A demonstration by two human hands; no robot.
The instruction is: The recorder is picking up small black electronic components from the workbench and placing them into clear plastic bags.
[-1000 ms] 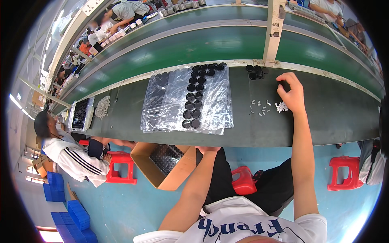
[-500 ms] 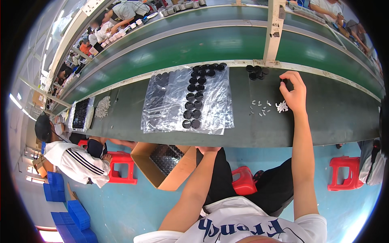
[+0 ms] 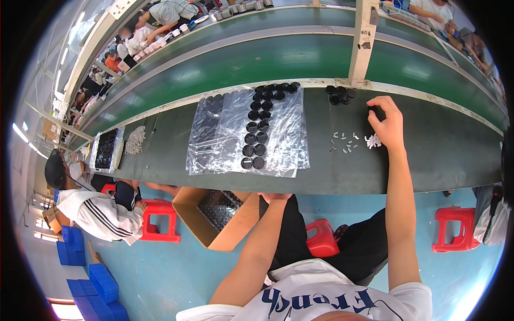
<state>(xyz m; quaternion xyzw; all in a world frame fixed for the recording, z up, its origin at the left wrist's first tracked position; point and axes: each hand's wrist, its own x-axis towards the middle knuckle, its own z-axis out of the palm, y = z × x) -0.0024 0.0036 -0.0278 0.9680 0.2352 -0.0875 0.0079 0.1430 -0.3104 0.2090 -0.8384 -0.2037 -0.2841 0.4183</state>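
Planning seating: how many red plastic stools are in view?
3: one beside the seated co-worker at left, one under the person's legs, one at right. Others may be hidden.

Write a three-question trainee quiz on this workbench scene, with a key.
1. True or false: the right hand rests on the clear plastic sheet.
2. Where is the left hand? A) at the bench's near edge, B) on the white pieces, C) on the red stool.
3. Fill in: the small white pieces lie just to the ____ of the right hand.

Key: 1 false, it is beside the white pieces, right of the sheet; 2 A; 3 left.
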